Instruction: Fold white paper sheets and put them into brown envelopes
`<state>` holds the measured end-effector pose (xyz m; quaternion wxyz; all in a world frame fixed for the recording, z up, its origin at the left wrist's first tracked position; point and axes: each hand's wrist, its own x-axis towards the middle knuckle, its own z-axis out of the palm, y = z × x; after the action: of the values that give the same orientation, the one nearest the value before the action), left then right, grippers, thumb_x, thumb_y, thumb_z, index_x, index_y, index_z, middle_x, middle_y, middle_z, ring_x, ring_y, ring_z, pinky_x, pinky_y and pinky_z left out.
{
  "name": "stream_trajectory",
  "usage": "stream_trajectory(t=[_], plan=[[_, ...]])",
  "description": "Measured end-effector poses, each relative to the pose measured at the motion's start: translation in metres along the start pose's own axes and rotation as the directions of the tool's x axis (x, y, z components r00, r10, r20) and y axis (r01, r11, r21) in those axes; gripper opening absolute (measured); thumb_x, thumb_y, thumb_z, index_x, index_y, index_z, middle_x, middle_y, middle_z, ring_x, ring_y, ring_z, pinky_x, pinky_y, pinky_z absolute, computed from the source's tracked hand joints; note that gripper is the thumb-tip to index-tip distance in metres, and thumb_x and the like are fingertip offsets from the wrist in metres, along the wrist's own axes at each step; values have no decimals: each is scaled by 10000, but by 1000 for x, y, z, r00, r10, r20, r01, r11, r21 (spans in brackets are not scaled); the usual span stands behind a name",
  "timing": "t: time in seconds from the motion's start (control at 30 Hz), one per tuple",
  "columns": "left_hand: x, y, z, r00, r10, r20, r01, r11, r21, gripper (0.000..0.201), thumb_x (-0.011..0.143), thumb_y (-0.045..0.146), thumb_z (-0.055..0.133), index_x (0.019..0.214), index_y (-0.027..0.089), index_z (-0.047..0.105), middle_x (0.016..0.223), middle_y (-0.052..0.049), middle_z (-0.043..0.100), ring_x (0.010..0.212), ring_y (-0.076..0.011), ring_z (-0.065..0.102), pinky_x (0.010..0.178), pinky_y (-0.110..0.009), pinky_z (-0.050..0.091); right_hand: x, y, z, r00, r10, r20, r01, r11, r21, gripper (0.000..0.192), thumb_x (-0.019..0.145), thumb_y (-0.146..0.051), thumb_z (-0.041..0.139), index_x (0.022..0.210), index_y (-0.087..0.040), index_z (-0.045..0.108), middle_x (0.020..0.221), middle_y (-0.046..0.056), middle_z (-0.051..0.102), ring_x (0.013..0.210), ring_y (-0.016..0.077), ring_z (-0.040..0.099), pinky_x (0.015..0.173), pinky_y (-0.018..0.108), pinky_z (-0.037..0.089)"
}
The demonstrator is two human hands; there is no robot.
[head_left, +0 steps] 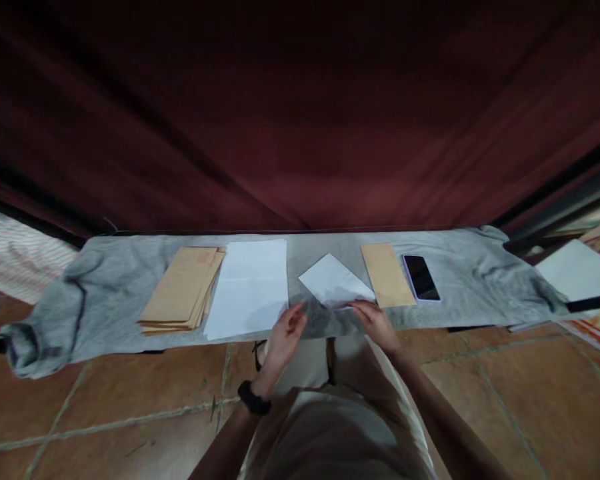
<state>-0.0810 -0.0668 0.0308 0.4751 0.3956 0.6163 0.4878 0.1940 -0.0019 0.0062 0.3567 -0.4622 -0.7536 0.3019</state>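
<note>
A white sheet of paper (333, 279), folded, lies turned cornerwise on the grey cloth in front of me. My right hand (377, 325) has its fingers closed at the near right edge of this sheet. To the left, my left hand (284, 337) is loosely curled with thumb and fingers apart, off the folded sheet and close to the lower right corner of a stack of white paper (250, 287). Nothing shows in its fingers. A single brown envelope (387, 273) lies just right of the folded sheet.
A pile of brown envelopes (180, 287) lies left of the white stack. Right of the single envelope is a phone (421, 278) with a dark screen. Grey cloth (480, 280) covers the narrow table, and a dark red curtain (300, 133) hangs behind it.
</note>
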Motion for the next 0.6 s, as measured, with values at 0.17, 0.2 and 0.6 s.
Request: stream_trajectory(t=[0.17,0.2,0.6], plan=[[8,5,60,903,-371,214,429,789,-440,472,745,540,805,991,153,693,990,-142,760,868,-241,734,801,-376,593,-1,-13,1,999,-32,4,32,999,-21,313,1032,-389,476,1067,-275,765,1054,55,769,1021,228,706,946,400,569],[13,5,66,887,-403,224,460,754,-468,460,730,521,820,969,151,686,960,-137,763,853,-238,736,782,-369,593,-3,-15,1,999,-32,6,32,999,-15,312,1035,-385,475,1052,-269,764,1041,48,772,1009,219,710,938,388,575],[35,12,81,937,-345,-53,309,891,-333,487,463,494,932,683,166,649,603,28,646,523,-115,563,502,-242,414,-18,-21,-21,1000,-16,-25,18,998,53,245,985,-439,599,1079,-260,736,1117,68,763,1079,241,701,985,413,549]])
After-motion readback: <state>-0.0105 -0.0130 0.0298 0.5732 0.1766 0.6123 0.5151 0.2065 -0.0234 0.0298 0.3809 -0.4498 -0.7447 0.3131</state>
